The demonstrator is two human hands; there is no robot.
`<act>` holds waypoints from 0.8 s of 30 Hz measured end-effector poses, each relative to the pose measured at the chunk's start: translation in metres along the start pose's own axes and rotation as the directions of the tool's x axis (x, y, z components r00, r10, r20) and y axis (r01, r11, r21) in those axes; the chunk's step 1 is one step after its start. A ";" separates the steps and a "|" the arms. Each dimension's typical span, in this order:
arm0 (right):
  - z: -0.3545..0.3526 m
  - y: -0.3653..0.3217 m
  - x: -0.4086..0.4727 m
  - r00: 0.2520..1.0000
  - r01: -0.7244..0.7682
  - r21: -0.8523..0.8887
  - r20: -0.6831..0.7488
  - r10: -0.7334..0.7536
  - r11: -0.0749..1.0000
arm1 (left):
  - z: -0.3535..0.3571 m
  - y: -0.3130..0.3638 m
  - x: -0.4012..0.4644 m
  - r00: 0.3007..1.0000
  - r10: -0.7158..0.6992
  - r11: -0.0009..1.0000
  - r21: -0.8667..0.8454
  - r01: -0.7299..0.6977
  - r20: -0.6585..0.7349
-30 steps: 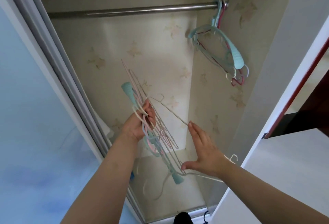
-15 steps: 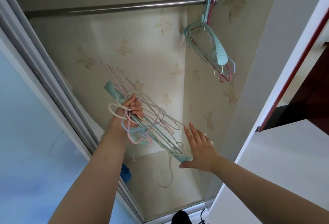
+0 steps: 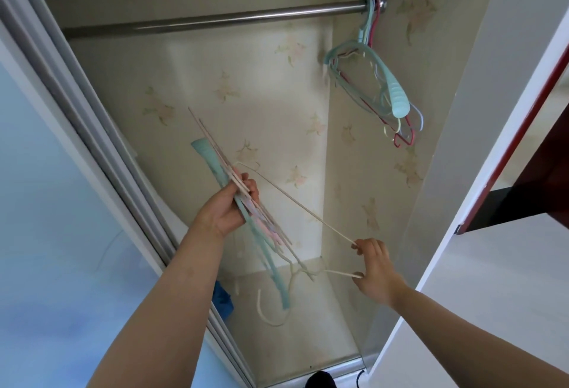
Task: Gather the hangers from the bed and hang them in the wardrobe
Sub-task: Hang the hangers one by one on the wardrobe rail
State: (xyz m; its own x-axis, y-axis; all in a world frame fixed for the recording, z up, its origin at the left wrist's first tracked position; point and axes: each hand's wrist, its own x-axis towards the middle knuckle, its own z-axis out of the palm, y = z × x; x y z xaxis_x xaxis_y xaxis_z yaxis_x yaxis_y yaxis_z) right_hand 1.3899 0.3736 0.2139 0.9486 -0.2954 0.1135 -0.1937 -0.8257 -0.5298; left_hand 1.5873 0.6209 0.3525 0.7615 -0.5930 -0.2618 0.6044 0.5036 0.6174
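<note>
Your left hand (image 3: 226, 209) grips a bundle of hangers (image 3: 246, 212), fingers curled round its middle; the bundle's long axis runs from upper left down to lower right, hooks hanging low. Their number can't be counted, though one thick teal hanger (image 3: 209, 162) stands out among thin pink and cream ones. Your right hand (image 3: 374, 267) pinches the corner of one cream wire hanger (image 3: 308, 213), drawn out sideways from the bundle. On the wardrobe rail (image 3: 215, 19), at its right end against the wall, more hangers (image 3: 372, 76) hang together, slanting down to the right.
</note>
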 end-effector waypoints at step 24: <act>-0.036 0.005 -0.009 0.959 0.163 -0.041 -0.230 -0.168 0.986 | -0.006 -0.004 -0.001 0.994 -0.007 0.998 -0.062 0.000 -0.105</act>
State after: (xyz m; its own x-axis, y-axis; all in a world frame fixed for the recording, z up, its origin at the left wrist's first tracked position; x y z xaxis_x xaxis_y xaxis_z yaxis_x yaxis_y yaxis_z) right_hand 1.3713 0.3544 0.2404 0.8845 -0.2549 0.3908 -0.0469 -0.8819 -0.4691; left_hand 1.5850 0.6233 0.3456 0.7777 -0.5274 -0.3422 0.6180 0.5413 0.5702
